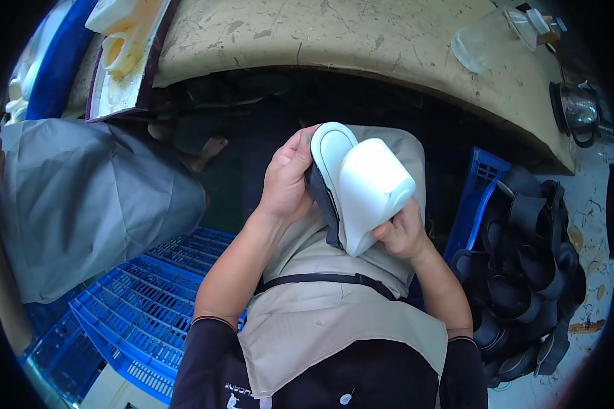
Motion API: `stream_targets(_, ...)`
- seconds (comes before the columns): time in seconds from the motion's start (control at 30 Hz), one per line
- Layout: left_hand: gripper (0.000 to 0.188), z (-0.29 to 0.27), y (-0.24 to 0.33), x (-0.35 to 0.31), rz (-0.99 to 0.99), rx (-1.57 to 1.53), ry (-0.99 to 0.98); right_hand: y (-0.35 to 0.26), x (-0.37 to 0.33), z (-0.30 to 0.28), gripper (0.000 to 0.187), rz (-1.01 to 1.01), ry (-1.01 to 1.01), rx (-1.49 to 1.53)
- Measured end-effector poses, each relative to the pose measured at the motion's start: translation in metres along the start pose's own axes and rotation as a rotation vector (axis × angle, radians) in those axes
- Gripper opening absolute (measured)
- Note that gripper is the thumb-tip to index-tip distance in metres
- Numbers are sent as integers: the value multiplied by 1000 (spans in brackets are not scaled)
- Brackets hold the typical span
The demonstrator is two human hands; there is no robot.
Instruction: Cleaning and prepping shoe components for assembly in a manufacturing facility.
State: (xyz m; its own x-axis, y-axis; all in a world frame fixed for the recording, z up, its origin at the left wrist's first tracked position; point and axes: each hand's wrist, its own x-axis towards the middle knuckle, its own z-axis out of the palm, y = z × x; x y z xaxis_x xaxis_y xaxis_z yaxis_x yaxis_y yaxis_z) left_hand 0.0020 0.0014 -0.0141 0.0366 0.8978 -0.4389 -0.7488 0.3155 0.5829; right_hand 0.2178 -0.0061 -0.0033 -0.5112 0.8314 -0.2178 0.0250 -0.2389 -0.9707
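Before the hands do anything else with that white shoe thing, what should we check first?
1. Left hand grips the toe end of the white shoe form: ok.
2. Right hand supports the form's lower end from below: ok.
3. Dark upper piece lies snug along the form's edge: cannot tell, mostly hidden by the form.
4. Form held above the beige apron, so a slip would probably land on the lap: ok.
5. Pile of dark shoe uppers close by at the right: ok.
6. Blue crate at the left keeps off the arms: ok.
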Motion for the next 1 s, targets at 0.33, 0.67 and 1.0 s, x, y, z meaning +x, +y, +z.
stream_targets(0.33, 34, -5, -20, 6, -57, -76, -65, 8, -1, -9, 72, 19, -26, -26)
stream_targets(0.67, 33, -12, -23, 7, -69, -166, -149, 12, 4, -9, 73, 80, -50, -23)
stream_targets(1.0, 35, -12, -11, 14, -85, -55, -64, 1, 17, -7, 67, 121, -78, -49)
